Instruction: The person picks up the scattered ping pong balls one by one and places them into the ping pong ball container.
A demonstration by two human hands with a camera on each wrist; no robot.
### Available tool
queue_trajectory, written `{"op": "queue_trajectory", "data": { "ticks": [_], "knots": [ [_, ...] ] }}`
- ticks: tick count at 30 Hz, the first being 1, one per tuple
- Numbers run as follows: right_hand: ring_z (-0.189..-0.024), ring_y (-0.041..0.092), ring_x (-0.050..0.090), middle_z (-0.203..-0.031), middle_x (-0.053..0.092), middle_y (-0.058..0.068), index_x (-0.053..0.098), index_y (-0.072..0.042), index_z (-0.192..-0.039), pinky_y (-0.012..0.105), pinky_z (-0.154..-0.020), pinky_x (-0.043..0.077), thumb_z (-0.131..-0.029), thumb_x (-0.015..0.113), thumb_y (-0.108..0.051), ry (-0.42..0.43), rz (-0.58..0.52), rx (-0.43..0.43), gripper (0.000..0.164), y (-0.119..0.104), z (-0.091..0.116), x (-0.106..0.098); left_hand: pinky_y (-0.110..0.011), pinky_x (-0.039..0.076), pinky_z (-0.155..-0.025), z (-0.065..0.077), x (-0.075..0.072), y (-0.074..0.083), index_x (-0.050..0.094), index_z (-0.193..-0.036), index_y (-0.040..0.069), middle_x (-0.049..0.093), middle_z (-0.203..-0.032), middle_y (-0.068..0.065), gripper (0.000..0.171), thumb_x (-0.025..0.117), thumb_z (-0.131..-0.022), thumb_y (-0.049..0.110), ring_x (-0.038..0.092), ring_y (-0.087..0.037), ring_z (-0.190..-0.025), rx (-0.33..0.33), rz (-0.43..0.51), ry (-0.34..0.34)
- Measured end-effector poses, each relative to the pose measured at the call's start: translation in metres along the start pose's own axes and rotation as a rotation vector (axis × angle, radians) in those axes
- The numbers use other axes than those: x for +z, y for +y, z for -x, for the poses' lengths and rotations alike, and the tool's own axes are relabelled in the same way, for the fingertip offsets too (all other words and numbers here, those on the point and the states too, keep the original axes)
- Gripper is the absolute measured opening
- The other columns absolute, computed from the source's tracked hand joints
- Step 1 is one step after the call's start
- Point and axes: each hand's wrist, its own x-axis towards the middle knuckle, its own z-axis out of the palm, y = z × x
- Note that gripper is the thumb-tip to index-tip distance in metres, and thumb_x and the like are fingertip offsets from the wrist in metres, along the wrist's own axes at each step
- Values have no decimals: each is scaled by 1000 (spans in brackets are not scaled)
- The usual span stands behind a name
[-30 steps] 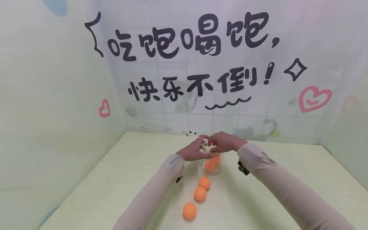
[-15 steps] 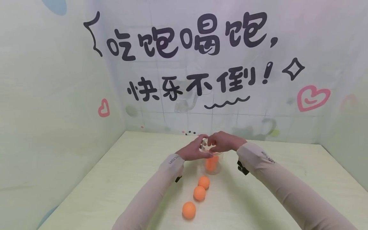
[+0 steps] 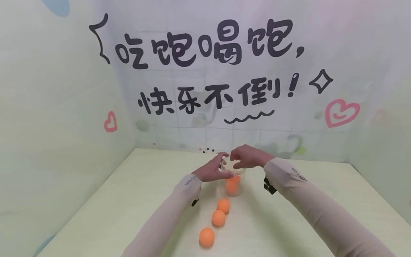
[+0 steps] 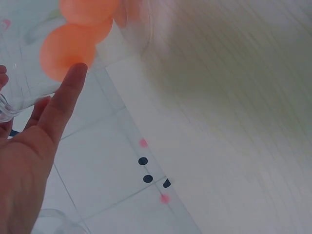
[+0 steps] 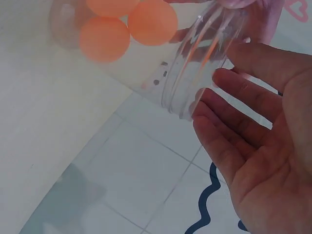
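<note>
A clear jar [image 3: 240,181] with a threaded neck stands upright on the table, several orange ping-pong balls [image 5: 104,40] at its bottom. My left hand [image 3: 212,170] grips the jar near its mouth, thumb on the near side. In the left wrist view one of its fingers [image 4: 66,100] lies along the jar's wall. Above the mouth is my right hand [image 3: 248,157], palm down and fingers loosely bent, with nothing in it; its fingertips are at the rim in the right wrist view. Three more orange balls [image 3: 218,217] lie on the table in front of the jar.
The pale table [image 3: 128,200] reaches back to a printed curtain wall [image 3: 192,135] close behind the jar. Similar walls close off the left and right sides. The ball nearest me sits a little apart from the other two.
The orange ball at my right hand has left its fingers and dropped into the jar among the others. Both hands stay at the jar; the head view has shifted slightly.
</note>
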Motion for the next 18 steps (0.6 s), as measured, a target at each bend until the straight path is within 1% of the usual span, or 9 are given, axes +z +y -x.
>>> {"op": "queue_trajectory", "data": {
  "ticks": [4, 7, 11, 14, 18],
  "knots": [
    [-91, 23, 59, -102, 67, 12, 66, -2, -107, 39, -86, 49, -84, 69, -15, 17, -17, 20, 26, 4, 9, -8, -43, 44, -99, -2, 1, 2, 26, -144, 11, 46, -136, -19, 76, 69, -84, 32, 49, -28, -123, 18, -6, -2],
    [-100, 28, 60, -111, 65, 15, 62, 0, -115, 42, -90, 48, -84, 70, -21, -6, -50, 79, 39, 8, 16, -11, -45, 44, -99, -3, 1, 2, 26, -143, 9, 47, -135, -21, 76, 68, -84, 32, 50, -29, -122, 31, -1, -7],
    [-108, 31, 58, -118, 62, 19, 54, 0, -128, 43, -92, 47, -83, 71, -32, -44, -90, 143, 58, 12, 20, -10, -45, 44, -98, -4, 2, 0, 26, -143, 10, 48, -135, -20, 76, 68, -84, 33, 51, -29, -121, 17, -1, -6],
    [-104, 29, 60, -120, 61, 20, 47, 0, -136, 42, -91, 48, -83, 71, -38, -60, -114, 156, 70, 14, 19, -8, -45, 44, -98, -3, 1, -3, 26, -144, 13, 47, -136, -19, 76, 68, -84, 34, 50, -29, -121, -6, -1, -1],
    [-98, 22, 63, -122, 61, 19, 39, -4, -143, 41, -91, 48, -82, 71, -42, -104, -147, 192, 79, 16, 19, -5, -47, 44, -97, -3, 0, -4, 24, -145, 11, 44, -137, -21, 78, 68, -85, 35, 49, -29, -121, -1, 7, -7]
  ]
}}
